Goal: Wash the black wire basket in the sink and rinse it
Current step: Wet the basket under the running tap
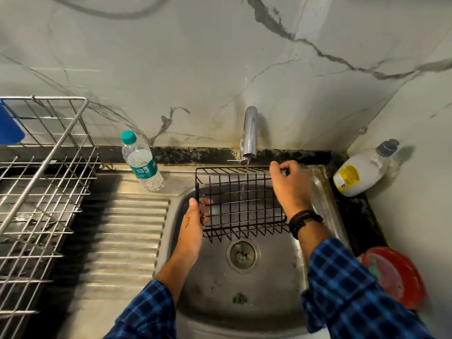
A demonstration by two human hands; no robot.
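Basket (241,204) held over sink (269,302), under tap (249,138); thin stream falls through far wires. Your left hand (194,216) curled round left end, right hand (288,184) pinching far right rim: both clamped on basket.

Stream narrow, so slide and tilt basket until every wire passes under it. Grip firm; wet wire likely slippery.

Count: one basket, one tap, one drain (242,255), two bottles (clear bottle (140,162), white bottle (359,172)), one rack (44,192), one red bowl (396,275).

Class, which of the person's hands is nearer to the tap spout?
Right. The right hand grips the far rim of the black wire basket, just right of the tap spout; the left hand holds the basket's left end, lower down.
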